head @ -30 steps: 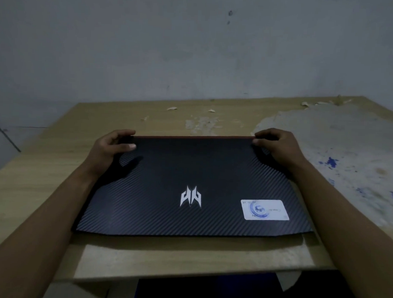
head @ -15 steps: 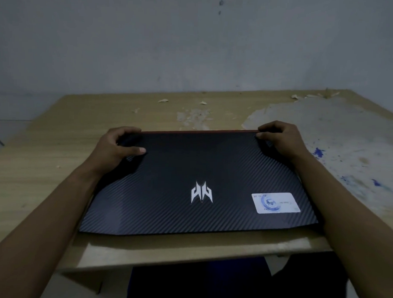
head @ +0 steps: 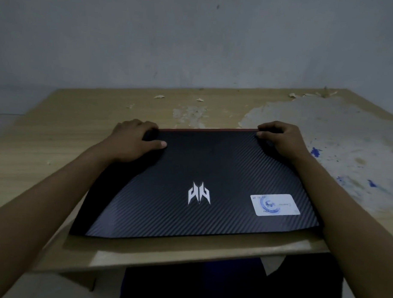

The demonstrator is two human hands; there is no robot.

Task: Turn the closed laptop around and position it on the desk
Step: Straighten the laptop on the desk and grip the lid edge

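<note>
A closed black laptop [head: 212,171] with a striped lid, a silver logo and a white sticker lies flat on the wooden desk [head: 58,133], close to the near edge. Its far edge shows a thin red strip. My left hand [head: 133,140] grips the far left corner, fingers curled over the edge and thumb flat on the lid. At the far right corner, my right hand [head: 280,138] holds the laptop the same way. Both forearms lie along the laptop's sides.
The desk's right part [head: 336,142] is worn grey with blue paint spots. Small peeled flakes [head: 159,96] lie near the far edge, next to the grey wall [head: 195,37]. The near desk edge [head: 187,260] is just below the laptop.
Both hands stay on the far corners. The left thumb has slid further onto the lid. The view has shifted slightly; the laptop has barely moved on the desk.
</note>
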